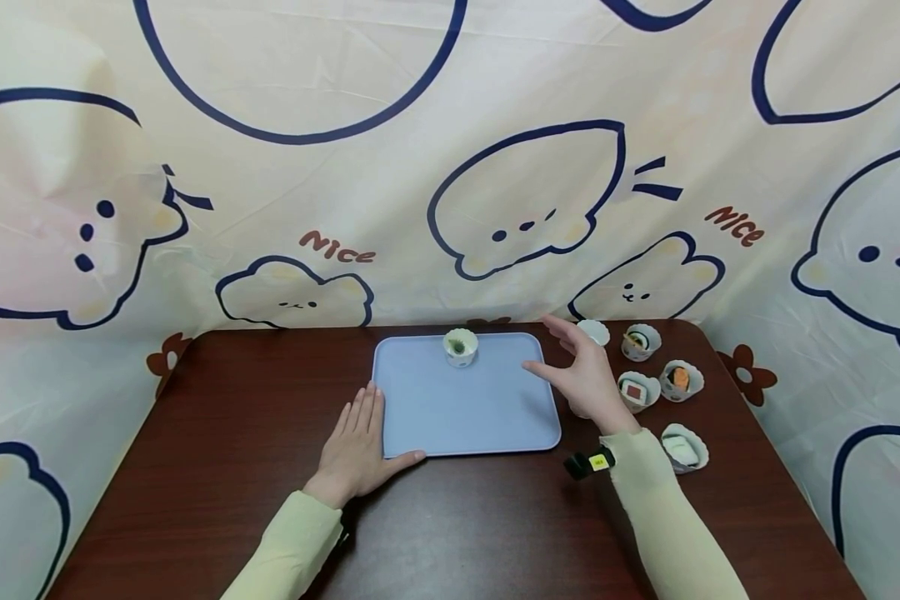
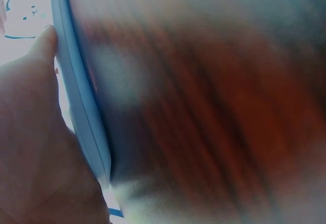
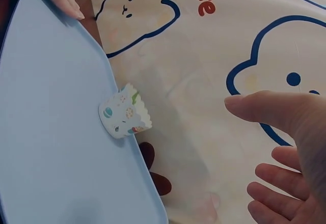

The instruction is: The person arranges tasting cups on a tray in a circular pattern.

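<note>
Sleeves [image 1: 675,517] lead to the left hand [image 1: 354,446], fingers straight along the left edge of the tray [image 1: 468,417], and the right hand [image 1: 588,379], fingers parted and empty near its right edge; a jolt to the tray could topple the cup [image 1: 461,353] at its far edge.

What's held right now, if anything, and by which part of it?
Nothing is gripped. The right hand is empty, thumb and fingers apart; the left hand, fingers straight, just rests against the blue tray at its near-left corner.
</note>
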A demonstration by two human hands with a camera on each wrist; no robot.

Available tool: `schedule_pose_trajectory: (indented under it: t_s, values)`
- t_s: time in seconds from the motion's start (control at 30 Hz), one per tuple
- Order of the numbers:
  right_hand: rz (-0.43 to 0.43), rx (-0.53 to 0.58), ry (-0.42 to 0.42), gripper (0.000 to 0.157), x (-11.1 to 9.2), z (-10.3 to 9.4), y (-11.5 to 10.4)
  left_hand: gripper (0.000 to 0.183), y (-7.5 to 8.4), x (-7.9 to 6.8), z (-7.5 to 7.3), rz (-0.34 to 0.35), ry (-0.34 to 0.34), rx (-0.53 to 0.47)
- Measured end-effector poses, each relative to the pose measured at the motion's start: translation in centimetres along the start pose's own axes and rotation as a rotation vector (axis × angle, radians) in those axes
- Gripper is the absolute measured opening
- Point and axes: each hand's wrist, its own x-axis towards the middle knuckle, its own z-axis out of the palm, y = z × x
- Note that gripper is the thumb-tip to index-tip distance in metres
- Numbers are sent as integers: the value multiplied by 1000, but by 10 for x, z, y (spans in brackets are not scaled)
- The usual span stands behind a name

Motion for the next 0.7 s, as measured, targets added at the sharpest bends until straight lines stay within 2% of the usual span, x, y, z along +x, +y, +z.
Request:
schedule_pose_trajectory:
  t_s: [0.33, 0.7]
  values:
    - [26, -23, -6, 78, -11, -7, 11, 128, -8, 4, 16, 15, 46, 1]
    - [100, -64, -18, 81, -24, -16, 27, 127, -9, 4, 16, 17, 40, 0]
